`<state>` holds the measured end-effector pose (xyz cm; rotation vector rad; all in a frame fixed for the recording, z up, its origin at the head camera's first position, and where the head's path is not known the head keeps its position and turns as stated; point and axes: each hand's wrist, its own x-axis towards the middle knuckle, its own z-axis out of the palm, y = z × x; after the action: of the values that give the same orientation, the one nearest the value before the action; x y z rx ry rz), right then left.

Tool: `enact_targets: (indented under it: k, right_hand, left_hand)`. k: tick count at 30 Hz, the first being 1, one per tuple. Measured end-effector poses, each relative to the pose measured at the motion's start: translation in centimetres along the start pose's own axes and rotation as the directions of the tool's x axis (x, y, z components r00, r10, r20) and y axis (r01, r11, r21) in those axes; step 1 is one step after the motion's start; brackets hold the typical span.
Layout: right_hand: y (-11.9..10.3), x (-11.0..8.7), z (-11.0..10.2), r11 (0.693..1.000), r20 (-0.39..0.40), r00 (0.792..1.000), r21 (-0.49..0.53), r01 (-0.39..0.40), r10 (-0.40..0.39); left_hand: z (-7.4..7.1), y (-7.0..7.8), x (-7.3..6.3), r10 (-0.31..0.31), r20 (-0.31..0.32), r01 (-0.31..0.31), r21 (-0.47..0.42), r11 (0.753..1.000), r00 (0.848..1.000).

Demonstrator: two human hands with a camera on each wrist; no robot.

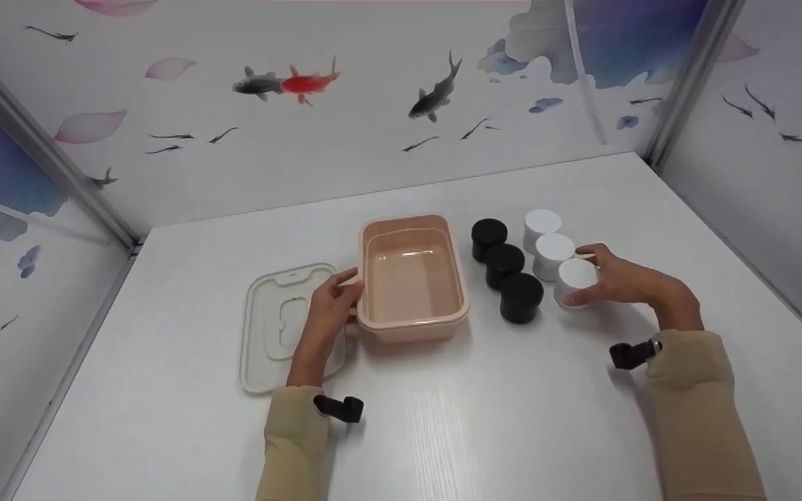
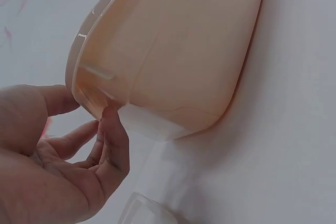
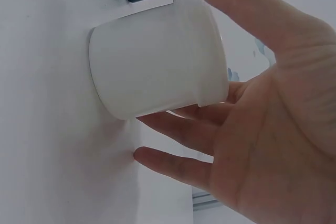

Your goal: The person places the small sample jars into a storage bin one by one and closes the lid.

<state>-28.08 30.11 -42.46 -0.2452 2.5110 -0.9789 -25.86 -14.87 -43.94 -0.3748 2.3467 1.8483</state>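
A pale pink plastic box (image 1: 411,332) stands lidless on the table. My left hand (image 1: 328,306) holds its left rim, with the thumb at the edge and fingers bent beneath it in the left wrist view. At the right, my right hand (image 1: 617,277) reaches around the nearest white jar (image 1: 575,278), thumb on the near side and fingers on the far side. In the right wrist view this white jar (image 3: 149,61) stands on the table, its lid toward the palm. The outer fingers (image 3: 173,166) spread apart from it.
Two more white jars (image 1: 554,252) line up behind the gripped one. Beside them is a row of three black jars (image 1: 521,298), right of the box. A pale rectangular lid (image 1: 258,341) lies flat at the left, partly under my left hand. Printed panels (image 1: 373,153) border the table.
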Motion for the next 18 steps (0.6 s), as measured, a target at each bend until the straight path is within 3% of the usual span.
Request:
enact_targets:
  k: [12, 18]
  right_hand:
    - [-0.1, -0.4, -0.2, 0.998, -0.033, 0.999, -0.049, 0.029, -0.031]
    - [-1.4, -0.9, -0.5, 0.998, -0.029, 0.999, -0.057, 0.022, -0.024]
  left_hand:
    - [-0.2, 0.2, -0.5, -0.012, -0.002, 0.012, -0.011, 1.000, 1.000]
    - [-0.1, 0.4, -0.7, -0.011, -0.011, 0.011, -0.025, 1.000, 1.000]
